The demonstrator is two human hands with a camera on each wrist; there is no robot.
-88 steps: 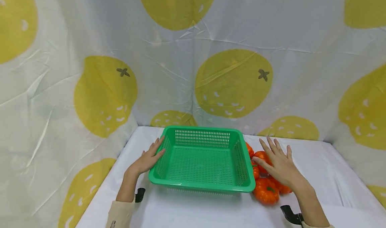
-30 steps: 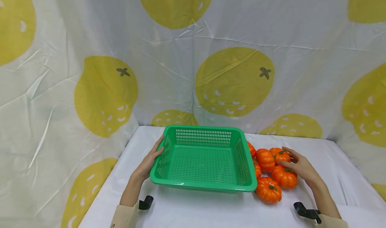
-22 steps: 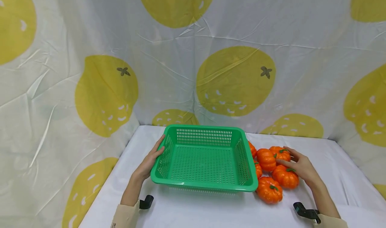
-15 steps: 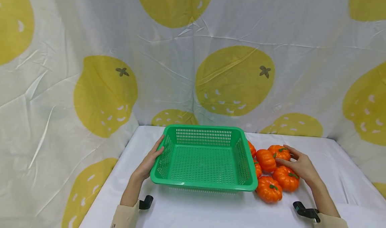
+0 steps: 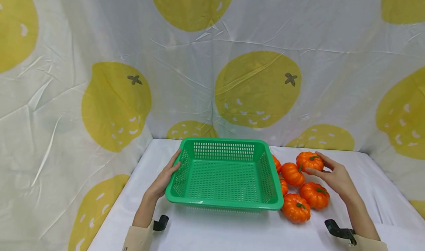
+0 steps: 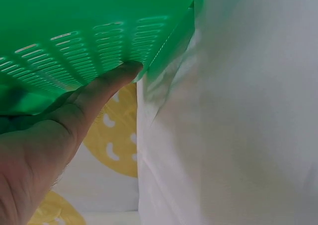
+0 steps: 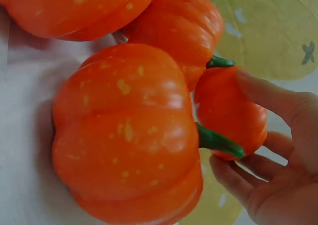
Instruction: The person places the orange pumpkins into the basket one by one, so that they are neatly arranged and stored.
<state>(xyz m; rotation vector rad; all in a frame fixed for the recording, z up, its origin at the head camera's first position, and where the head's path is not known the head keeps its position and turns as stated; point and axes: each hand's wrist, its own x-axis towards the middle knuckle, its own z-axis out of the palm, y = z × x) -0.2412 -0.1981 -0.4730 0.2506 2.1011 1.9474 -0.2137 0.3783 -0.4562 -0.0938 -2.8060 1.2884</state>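
Your left hand [image 5: 163, 177] rests with straight fingers against the left wall of the one green basket [image 5: 224, 203]. Right of the basket lie five orange pumpkins; your right hand [image 5: 335, 175] pinches the farthest pumpkin [image 5: 308, 161], lifted at the group's far edge

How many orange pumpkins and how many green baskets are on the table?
Orange pumpkins: 6 — held, beside it, front, right, two peeking behind the basket.
Green baskets: 1.
Total: 7.
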